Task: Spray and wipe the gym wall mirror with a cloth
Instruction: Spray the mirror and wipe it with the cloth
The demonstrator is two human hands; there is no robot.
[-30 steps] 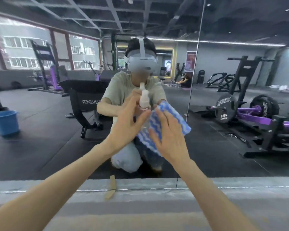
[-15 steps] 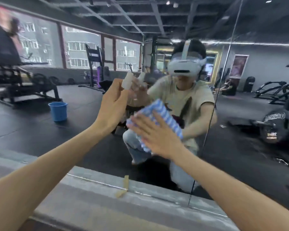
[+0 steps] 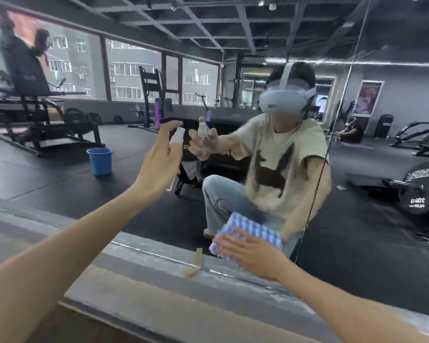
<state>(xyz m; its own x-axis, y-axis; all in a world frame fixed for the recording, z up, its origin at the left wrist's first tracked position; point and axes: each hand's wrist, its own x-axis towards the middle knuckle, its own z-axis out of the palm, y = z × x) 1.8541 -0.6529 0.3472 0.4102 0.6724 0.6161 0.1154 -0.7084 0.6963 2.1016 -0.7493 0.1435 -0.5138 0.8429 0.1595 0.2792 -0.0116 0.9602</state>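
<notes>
At mirror (image 3: 60, 184): spray btl (image 3: 178, 139), L hand (image 3: 159, 164)

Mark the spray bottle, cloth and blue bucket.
spray bottle (image 3: 178, 137): head view, white nozzle top.
cloth (image 3: 255, 229): head view, checked upper part.
blue bucket (image 3: 100, 162): head view, side wall of its reflection.

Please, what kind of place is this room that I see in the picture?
Most likely a gym. A large wall mirror reflects a black exercise machine, a weight plate marked 20kg on a purple machine, and dark matted flooring.
</notes>
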